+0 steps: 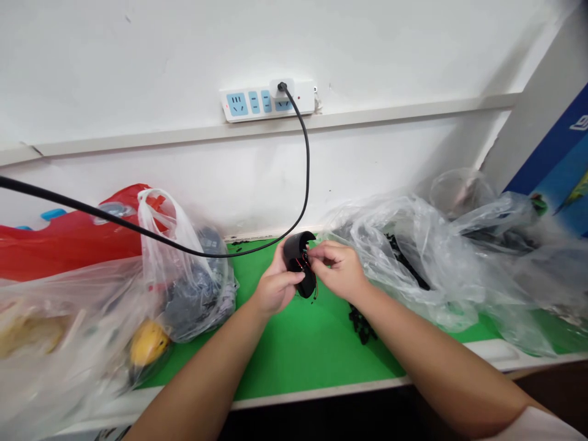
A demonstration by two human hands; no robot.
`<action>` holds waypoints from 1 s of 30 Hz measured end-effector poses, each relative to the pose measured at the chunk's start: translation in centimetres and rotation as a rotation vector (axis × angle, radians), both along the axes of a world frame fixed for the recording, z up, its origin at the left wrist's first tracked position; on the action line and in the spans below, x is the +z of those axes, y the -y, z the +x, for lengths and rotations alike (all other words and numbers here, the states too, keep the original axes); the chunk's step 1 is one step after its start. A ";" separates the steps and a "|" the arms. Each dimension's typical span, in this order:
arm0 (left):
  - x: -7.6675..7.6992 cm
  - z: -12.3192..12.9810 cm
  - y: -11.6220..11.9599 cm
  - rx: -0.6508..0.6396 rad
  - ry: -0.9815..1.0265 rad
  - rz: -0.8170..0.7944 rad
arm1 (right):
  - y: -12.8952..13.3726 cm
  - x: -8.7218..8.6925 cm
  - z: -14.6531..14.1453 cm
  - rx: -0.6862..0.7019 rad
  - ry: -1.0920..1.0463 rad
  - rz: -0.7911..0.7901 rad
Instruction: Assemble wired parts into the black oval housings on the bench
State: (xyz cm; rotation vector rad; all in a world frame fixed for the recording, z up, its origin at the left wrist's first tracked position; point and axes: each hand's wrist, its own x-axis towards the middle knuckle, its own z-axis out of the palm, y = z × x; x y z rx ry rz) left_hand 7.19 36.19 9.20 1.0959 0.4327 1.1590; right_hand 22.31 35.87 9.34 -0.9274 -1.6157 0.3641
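Observation:
My left hand point(274, 286) is wrapped round a black curved plastic housing point(294, 247), held above the green table mat point(294, 352). Thin red and black wires point(303, 262) run inside the housing's open side, and some hang below it. At that open side, the thumb and fingers of my right hand point(337, 264) are pinched together by the wires. Whether a wire or some small part sits between those fingertips is hidden. A pile of small black parts point(362, 324) lies on the mat, partly behind my right forearm.
Clear plastic bags point(441, 245) with black parts fill the right side. Bags with a red bag point(68, 245) and a yellow object point(149, 343) crowd the left. A black cable point(307, 159) hangs from the wall power strip point(269, 101), passing just behind my hands.

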 end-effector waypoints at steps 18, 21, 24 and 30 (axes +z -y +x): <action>0.0 0.1 0.1 0.009 0.008 0.007 | 0.3 0.3 -0.1 -0.054 0.104 0.188; -0.1 0.1 0.0 0.012 0.005 0.013 | 0.3 0.3 -0.1 -0.050 0.087 0.171; -0.1 0.2 0.0 0.012 0.008 0.015 | 0.2 0.2 -0.2 -0.047 0.062 0.157; -0.1 0.2 0.1 0.022 -0.011 0.014 | 0.3 0.2 -0.2 -0.050 0.055 0.113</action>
